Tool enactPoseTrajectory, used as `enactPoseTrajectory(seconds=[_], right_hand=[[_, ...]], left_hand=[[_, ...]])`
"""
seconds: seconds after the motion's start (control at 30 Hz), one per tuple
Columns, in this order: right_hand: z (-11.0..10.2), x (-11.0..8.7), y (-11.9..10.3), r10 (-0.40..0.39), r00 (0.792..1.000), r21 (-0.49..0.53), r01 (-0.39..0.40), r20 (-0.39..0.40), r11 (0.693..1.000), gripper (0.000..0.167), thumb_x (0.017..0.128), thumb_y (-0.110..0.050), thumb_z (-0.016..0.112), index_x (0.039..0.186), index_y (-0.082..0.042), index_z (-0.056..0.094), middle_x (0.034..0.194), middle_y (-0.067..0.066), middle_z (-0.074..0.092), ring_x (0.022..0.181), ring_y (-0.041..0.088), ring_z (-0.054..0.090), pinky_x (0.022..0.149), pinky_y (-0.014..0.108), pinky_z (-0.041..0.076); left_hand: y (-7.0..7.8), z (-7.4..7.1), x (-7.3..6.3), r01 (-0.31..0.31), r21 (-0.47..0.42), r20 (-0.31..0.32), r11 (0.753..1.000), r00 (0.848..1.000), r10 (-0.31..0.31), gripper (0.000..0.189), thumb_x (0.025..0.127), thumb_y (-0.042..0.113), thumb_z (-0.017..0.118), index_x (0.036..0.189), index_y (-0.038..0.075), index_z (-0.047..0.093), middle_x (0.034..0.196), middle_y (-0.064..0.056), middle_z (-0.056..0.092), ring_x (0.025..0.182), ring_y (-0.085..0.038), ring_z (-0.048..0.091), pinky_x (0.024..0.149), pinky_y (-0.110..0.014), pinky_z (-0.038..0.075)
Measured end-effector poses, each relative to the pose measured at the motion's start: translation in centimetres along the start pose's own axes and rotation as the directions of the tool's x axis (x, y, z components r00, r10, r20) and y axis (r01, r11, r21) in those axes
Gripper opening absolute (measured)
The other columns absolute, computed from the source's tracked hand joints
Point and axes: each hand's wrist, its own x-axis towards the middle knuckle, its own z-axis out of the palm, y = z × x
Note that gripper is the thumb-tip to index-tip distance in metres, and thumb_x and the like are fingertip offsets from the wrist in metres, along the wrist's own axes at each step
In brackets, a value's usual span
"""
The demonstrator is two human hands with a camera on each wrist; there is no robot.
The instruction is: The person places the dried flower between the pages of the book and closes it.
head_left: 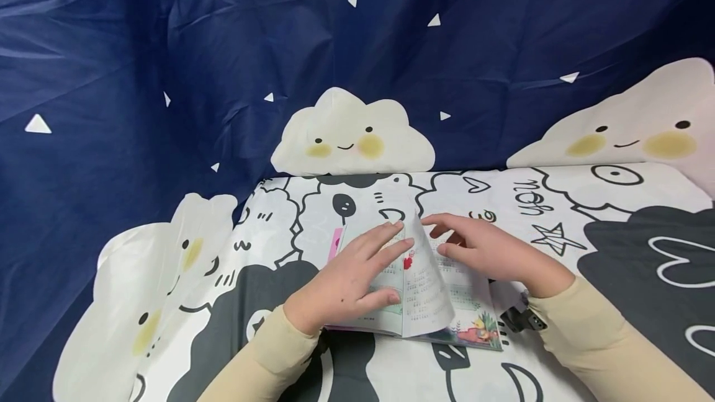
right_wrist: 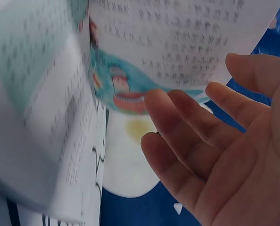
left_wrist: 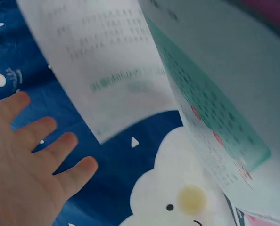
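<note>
An open book [head_left: 466,298] with printed text and coloured pictures lies on the patterned cloth. One page [head_left: 427,303] stands up from the middle and bends over the right side. My left hand [head_left: 352,278] is over the left page with fingers extended and spread; in the left wrist view the hand [left_wrist: 34,165] holds nothing, beside a hanging page [left_wrist: 102,56]. To the right of the raised page is my right hand [head_left: 486,248], its fingers loosely bent. In the right wrist view that hand [right_wrist: 225,146] is empty; whether its fingertips touch the page [right_wrist: 173,42] I cannot tell.
The white cloth [head_left: 413,374] carries black and grey drawings. Behind it hangs a dark blue sheet [head_left: 223,48] with white triangles and smiling clouds [head_left: 343,116]. A strip of pink [head_left: 335,242] shows at the book's left edge.
</note>
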Motion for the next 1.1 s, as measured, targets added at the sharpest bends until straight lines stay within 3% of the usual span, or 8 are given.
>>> enactPoseTrajectory(seconds=[0.17, 0.43, 0.6, 0.73, 0.93, 1.1], right_hand=[[1.2, 0.1, -1.2, -0.053, 0.998, -0.048, 0.055, 0.027, 0.997, 0.052, 0.102, -0.020, 0.062, 0.151, -0.023, 0.047, 0.133, 0.006, 0.060, 0.104, 0.011, 0.064, 0.087, 0.045, 0.053], [3.0, 0.1, -2.0, -0.092, 0.988, -0.115, 0.106, 0.122, 0.988, 0.047, 0.103, -0.029, 0.061, 0.148, -0.029, 0.050, 0.134, -0.004, 0.058, 0.106, 0.011, 0.062, 0.086, 0.038, 0.052], [3.6, 0.0, -1.9, -0.114, 0.978, -0.105, 0.134, 0.173, 0.985, 0.048, 0.101, -0.020, 0.061, 0.148, -0.027, 0.052, 0.139, -0.005, 0.056, 0.122, 0.017, 0.057, 0.101, 0.045, 0.047], [3.6, -0.3, -1.8, -0.078, 0.970, -0.150, 0.115, 0.232, 0.982, 0.054, 0.099, -0.020, 0.063, 0.151, -0.020, 0.049, 0.145, -0.001, 0.053, 0.132, 0.019, 0.050, 0.107, 0.048, 0.042], [3.4, -0.3, -1.0, 0.006, 0.967, -0.220, 0.051, 0.253, 0.974, 0.063, 0.094, -0.021, 0.070, 0.152, -0.016, 0.048, 0.147, 0.005, 0.052, 0.136, 0.027, 0.047, 0.110, 0.051, 0.038], [2.7, -0.3, 0.3, 0.085, 0.969, -0.266, -0.021, 0.230, 0.964, 0.068, 0.087, -0.022, 0.075, 0.150, -0.017, 0.051, 0.146, 0.005, 0.053, 0.136, 0.030, 0.046, 0.109, 0.053, 0.039]], left_hand=[[0.7, -0.5, 0.1, -0.072, 0.046, -0.005, 0.996, 0.997, 0.073, 0.078, 0.101, 0.070, 0.017, 0.159, 0.020, 0.033, 0.167, -0.007, 0.018, 0.153, -0.030, 0.016, 0.122, -0.047, 0.016], [0.8, -1.0, -0.4, -0.095, 0.096, 0.057, 0.991, 0.994, 0.090, 0.080, 0.100, 0.071, 0.011, 0.139, 0.022, 0.059, 0.157, -0.001, 0.042, 0.150, -0.027, 0.025, 0.118, -0.059, 0.019], [0.6, -1.5, -0.9, -0.069, 0.132, 0.174, 0.989, 0.984, 0.046, 0.067, 0.101, 0.069, 0.029, 0.128, 0.021, 0.068, 0.143, 0.001, 0.056, 0.143, -0.023, 0.038, 0.119, -0.056, 0.020], [0.4, -1.6, -1.2, -0.007, 0.178, 0.238, 0.984, 0.971, -0.036, 0.056, 0.097, 0.066, 0.049, 0.125, 0.023, 0.071, 0.140, -0.001, 0.060, 0.138, -0.022, 0.045, 0.118, -0.057, 0.020], [0.3, -0.7, -1.5, 0.099, 0.225, 0.303, 0.969, 0.938, -0.167, 0.059, 0.089, 0.060, 0.067, 0.135, 0.024, 0.066, 0.148, -0.006, 0.054, 0.140, -0.026, 0.045, 0.117, -0.054, 0.027], [-0.2, 1.0, -1.4, 0.104, 0.212, 0.352, 0.972, 0.919, -0.175, 0.071, 0.086, 0.054, 0.074, 0.148, 0.026, 0.054, 0.157, -0.009, 0.042, 0.146, -0.030, 0.035, 0.119, -0.044, 0.027]])
